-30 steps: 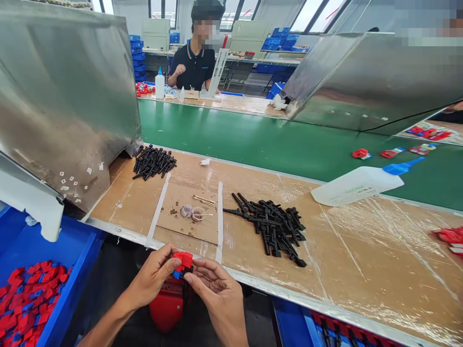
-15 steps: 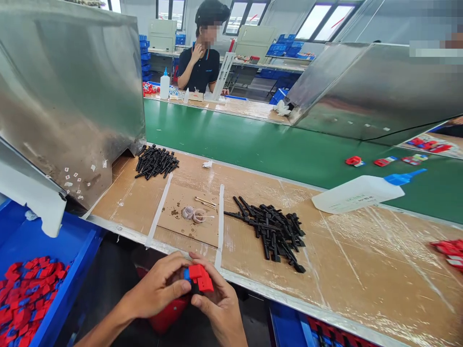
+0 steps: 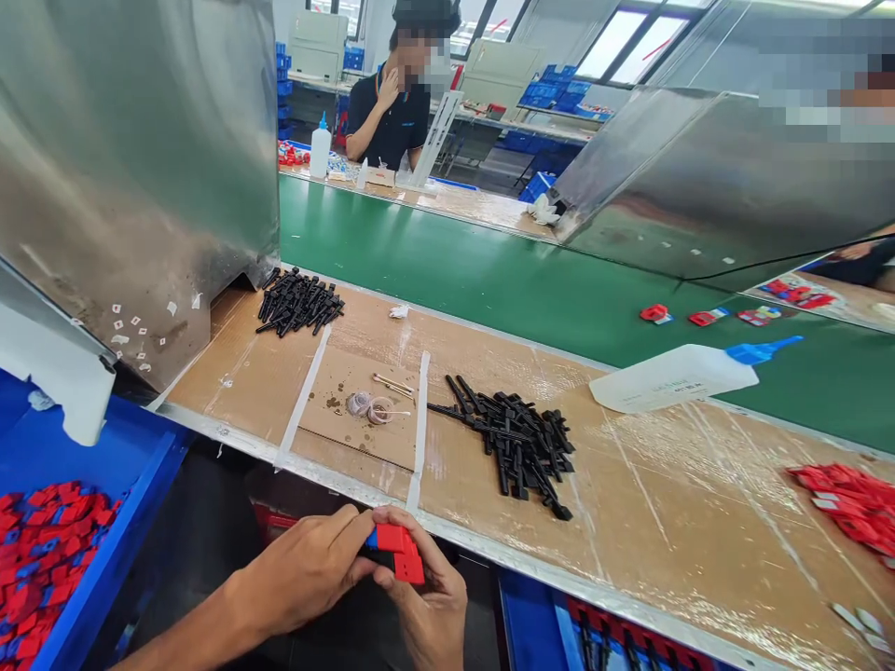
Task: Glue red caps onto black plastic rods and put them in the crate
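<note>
Just in front of the bench edge, a small red and blue plastic part [image 3: 400,540] with a black piece under it is held between both hands. My left hand [image 3: 311,564] pinches its left end, the fingertips covering much of the blue and black side. My right hand [image 3: 434,587] grips the red side between thumb and fingers. Beyond the hands, on the bench, lie a pile of black plastic rods [image 3: 521,438] and a cardboard piece [image 3: 328,424] carrying two small clear rings [image 3: 379,410] and several cotton swabs [image 3: 392,384].
A second heap of black rods [image 3: 300,303] lies by the metal housing [image 3: 140,168]. A white bottle [image 3: 671,377] rests on its side near the green conveyor belt [image 3: 419,252]. Red parts fill the blue bin [image 3: 158,503] at left. A co-worker [image 3: 392,102] sits across the belt.
The view has shifted slightly. My left hand has turned, its fingers now closed further over the part's left end; the part is tilted differently. Red pieces on the belt appear further left.
</note>
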Available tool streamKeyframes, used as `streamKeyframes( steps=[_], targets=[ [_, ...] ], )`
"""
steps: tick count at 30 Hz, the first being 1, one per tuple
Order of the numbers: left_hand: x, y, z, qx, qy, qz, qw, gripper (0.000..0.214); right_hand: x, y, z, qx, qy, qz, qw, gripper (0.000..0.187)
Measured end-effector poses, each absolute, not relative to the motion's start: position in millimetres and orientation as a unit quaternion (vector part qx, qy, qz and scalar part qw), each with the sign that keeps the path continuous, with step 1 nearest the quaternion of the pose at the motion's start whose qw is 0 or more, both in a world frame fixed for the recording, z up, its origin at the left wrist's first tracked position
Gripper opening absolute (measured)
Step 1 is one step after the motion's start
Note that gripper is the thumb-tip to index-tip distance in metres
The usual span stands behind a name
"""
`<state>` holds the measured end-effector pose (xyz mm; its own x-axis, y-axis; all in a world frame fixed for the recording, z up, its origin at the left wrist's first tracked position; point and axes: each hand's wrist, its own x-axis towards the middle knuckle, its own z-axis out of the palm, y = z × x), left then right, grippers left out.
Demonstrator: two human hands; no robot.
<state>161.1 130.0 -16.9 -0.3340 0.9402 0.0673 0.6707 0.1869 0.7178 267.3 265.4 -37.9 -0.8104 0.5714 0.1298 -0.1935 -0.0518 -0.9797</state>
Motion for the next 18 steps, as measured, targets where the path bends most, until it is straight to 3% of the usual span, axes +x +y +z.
streamKeyframes(
  steps=[2,5,7,9,13,18],
  targets=[
    [166.4,131.2,-23.1,0.447,0.7,0.455,0.321,0.039,268.7,263.3,-42.5,-0.171,-0.614,0.728,0.254,0.044],
    [176.4,135.7,-33.8,0.235,0.46,0.657,0.55,0.038,268.1,262.7,-42.0,-0.201,-0.609,0.736,0.219,0.04],
    [180.9,139.1,-40.1,0.122,0.301,0.714,0.621,0.038,266.2,263.1,-38.0,-0.246,-0.615,0.721,0.203,0.036],
    [182.6,141.8,-44.4,0.069,0.245,0.731,0.633,0.035,264.0,263.5,-33.9,-0.284,-0.612,0.712,0.193,0.036],
    [185.4,147.3,-46.2,0.064,0.293,0.714,0.633,0.037,264.9,262.3,-31.1,-0.296,-0.587,0.727,0.196,0.038],
    [196.2,158.8,-46.3,0.168,0.553,0.581,0.573,0.061,286.7,259.0,-28.3,-0.298,-0.621,0.679,0.255,0.045]
  ],
)
